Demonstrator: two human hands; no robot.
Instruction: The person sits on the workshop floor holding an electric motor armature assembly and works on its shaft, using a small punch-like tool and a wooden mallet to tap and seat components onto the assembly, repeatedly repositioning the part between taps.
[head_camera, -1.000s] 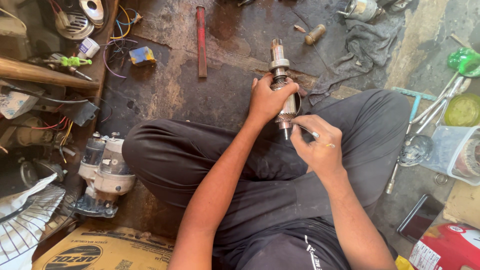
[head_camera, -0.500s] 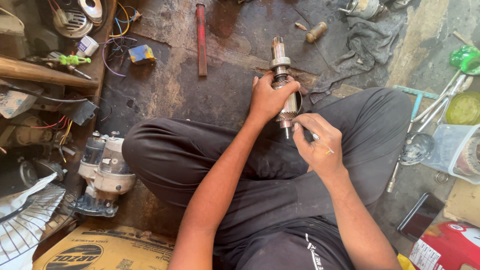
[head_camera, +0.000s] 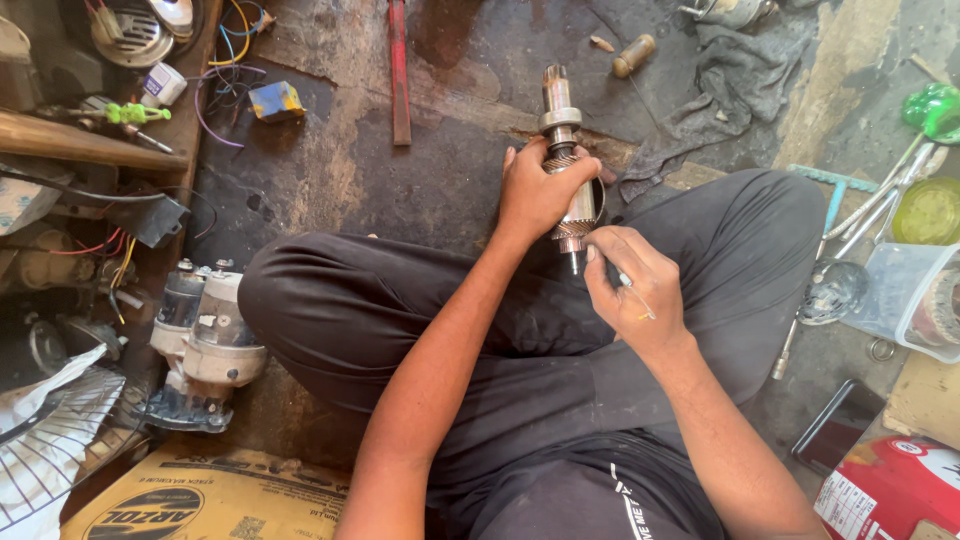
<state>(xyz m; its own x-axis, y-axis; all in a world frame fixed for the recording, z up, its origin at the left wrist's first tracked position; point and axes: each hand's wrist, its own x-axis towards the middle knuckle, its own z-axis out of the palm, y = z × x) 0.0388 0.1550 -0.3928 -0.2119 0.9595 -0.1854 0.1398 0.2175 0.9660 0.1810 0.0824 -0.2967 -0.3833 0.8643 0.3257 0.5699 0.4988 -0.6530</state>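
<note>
My left hand (head_camera: 540, 190) grips a metal motor armature (head_camera: 562, 125) around its middle, shaft pointing away from me, above my crossed legs in dark trousers. My right hand (head_camera: 632, 290) pinches a thin wire-like tool (head_camera: 632, 292) and touches the armature's near end at the commutator (head_camera: 572, 235). What the tool is exactly is too small to tell.
A grey starter motor (head_camera: 205, 340) lies by my left knee. A red bar (head_camera: 399, 70) and a blue-yellow block (head_camera: 276, 100) lie on the dark floor ahead. A grey rag (head_camera: 720, 90) sits far right, tools and a clear tub (head_camera: 900, 290) to the right, cardboard (head_camera: 200, 495) at the near left.
Both hands stay on the armature; the right hand has shifted only slightly at its near end.
</note>
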